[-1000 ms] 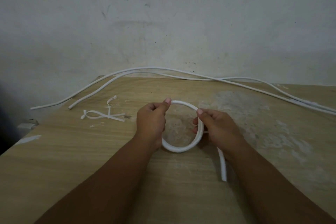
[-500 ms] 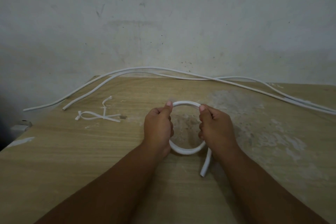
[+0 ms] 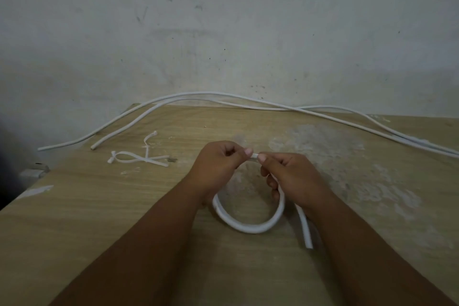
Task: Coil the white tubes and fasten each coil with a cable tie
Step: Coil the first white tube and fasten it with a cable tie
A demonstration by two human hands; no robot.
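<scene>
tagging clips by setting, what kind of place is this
Probably a bare workroom or makeshift bench: a worn wooden table against a scuffed plaster wall, with loose white tubes and cable ties laid out.

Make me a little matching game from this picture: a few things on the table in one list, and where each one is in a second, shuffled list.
Things:
1. long tubes
2. cable ties
3. coiled tube

Places:
A. pinched at the top between the left hand and the right hand
B. lying loose on the table, left of both hands
C. running along the table's far edge, by the wall

Pairs: 1-C, 2-B, 3-A.
</scene>
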